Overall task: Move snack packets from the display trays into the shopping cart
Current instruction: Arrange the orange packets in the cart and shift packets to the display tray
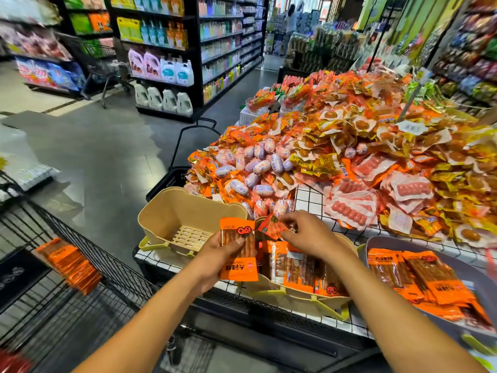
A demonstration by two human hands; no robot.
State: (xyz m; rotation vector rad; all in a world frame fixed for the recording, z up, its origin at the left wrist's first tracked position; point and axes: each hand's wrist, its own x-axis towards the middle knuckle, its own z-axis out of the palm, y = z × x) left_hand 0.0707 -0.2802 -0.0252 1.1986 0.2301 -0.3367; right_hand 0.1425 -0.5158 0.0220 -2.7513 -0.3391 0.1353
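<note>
**Glossy film, matt plastic**

The snack packet [238, 254] is glossy orange plastic film. The tray [166, 211] is smooth, matt beige plastic. The shopping cart [107, 265] is black-coated metal wire. The floor [107, 146] is smooth with a dull sheen.

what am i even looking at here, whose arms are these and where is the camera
No machine here: one camera worn on a person's head looks down at their own bare arms in a shop. The left hand holds an orange snack packet. The right hand pinches a small red packet above a beige tray filled with similar orange packs. Left of it stands an empty beige tray; behind, a heap of snacks covers the display table. Lower left is the wire shopping cart, with orange packets inside.
</note>
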